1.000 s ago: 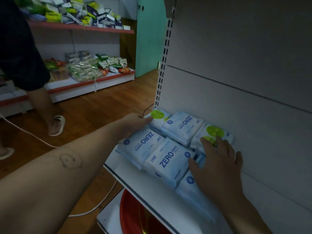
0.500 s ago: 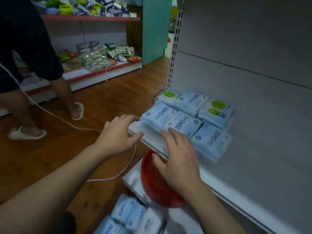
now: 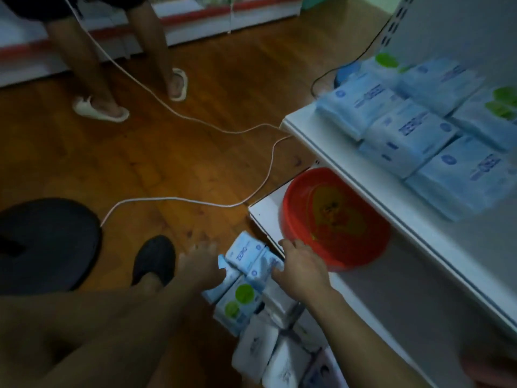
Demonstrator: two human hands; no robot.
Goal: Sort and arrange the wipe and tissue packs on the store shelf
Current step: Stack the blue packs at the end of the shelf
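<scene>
Both hands have dropped from the shelf edge since 0.5 s ago, and the view has tipped down to the floor. The red basin (image 3: 291,219) sits on the white bottom shelf (image 3: 263,211), and everything else is placed from it.

Just left of and below the basin, a heap of packs lies on the wooden floor. A blue ZERO pack (image 3: 244,252) is on top, nearest the basin. A green-dot pack (image 3: 237,302) lies farther from it, and the white packs (image 3: 258,345) lie farthest.

The right hand (image 3: 303,271) lies against the basin's near rim. Its fingers are spread and fairly straight, and its thumb touches the right side of the blue ZERO pack.

The left hand (image 3: 202,264) is at the heap's far side from the basin. Its fingers are apart but blurred, so I cannot tell whether it grips anything.

On the upper shelf (image 3: 330,152), which overhangs the basin, lie the arranged packs (image 3: 405,130), blue ZERO ones with green-dot ones behind.

A white cable (image 3: 195,120) runs across the floor left of the basin. Well beyond it, another person's legs stand in pale slippers (image 3: 100,109). A black shoe (image 3: 154,259) is left of the heap.
</scene>
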